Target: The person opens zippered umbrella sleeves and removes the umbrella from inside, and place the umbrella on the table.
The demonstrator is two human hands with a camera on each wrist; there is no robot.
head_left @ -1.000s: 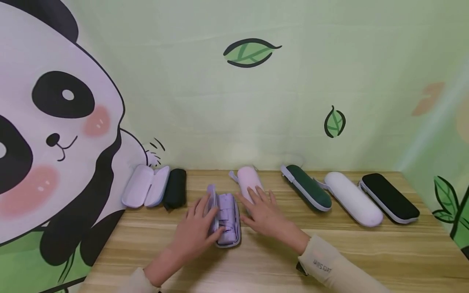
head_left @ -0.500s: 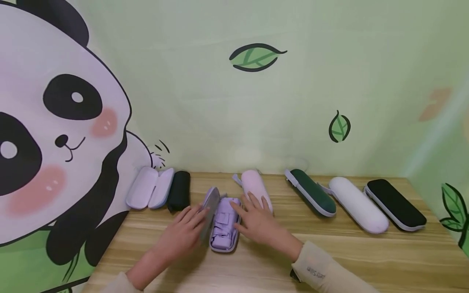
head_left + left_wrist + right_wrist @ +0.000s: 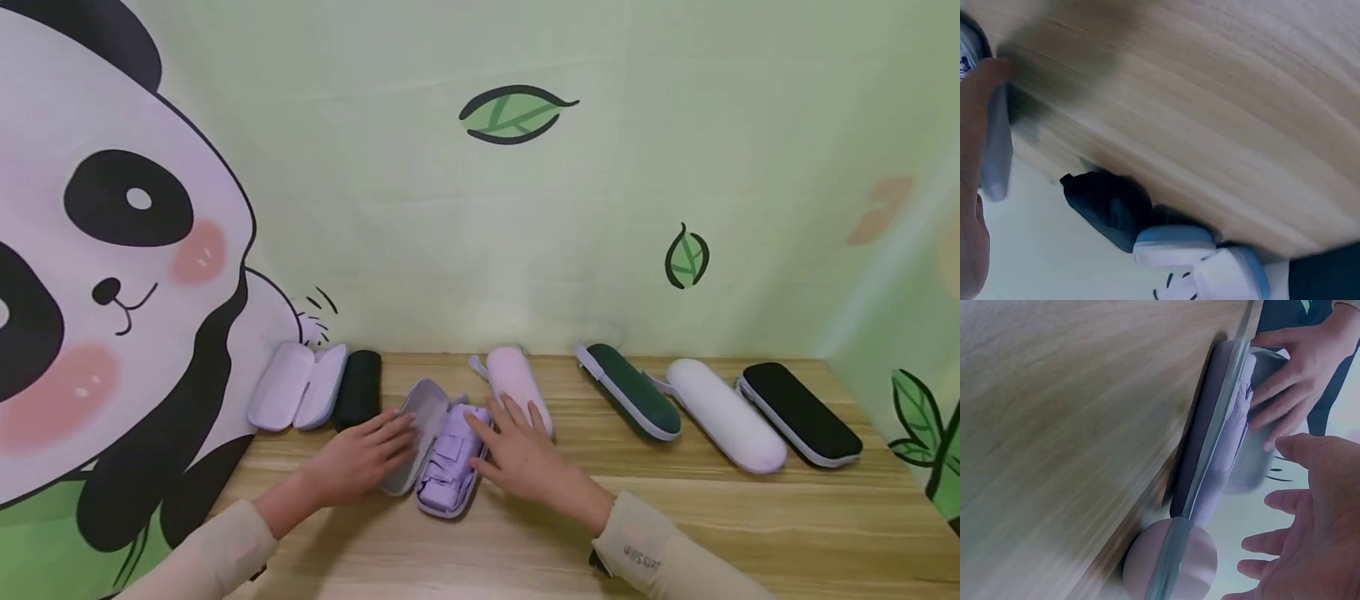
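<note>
A zip case lies unfolded on the table in the head view, a folded lilac fabric bundle with a strap filling its right half. Its grey-lined lid leans out to the left. My left hand lays nearly straight fingers on the inside of that lid. Over the case's right edge my right hand spreads its fingers, gripping nothing; whether it touches the bundle I cannot tell. Just behind those fingers lies a pink case. In the right wrist view, the bundle rises above the case's zip rim.
To the left lie an unfolded white-lined case and a black pouch. A green case, a white case and a black case line the right side of the wooden table. A printed backdrop stands behind.
The lid has swung from upright out to the left, with my left hand moving left along with it. The case has turned slightly. My right hand has shifted a little left and down.
</note>
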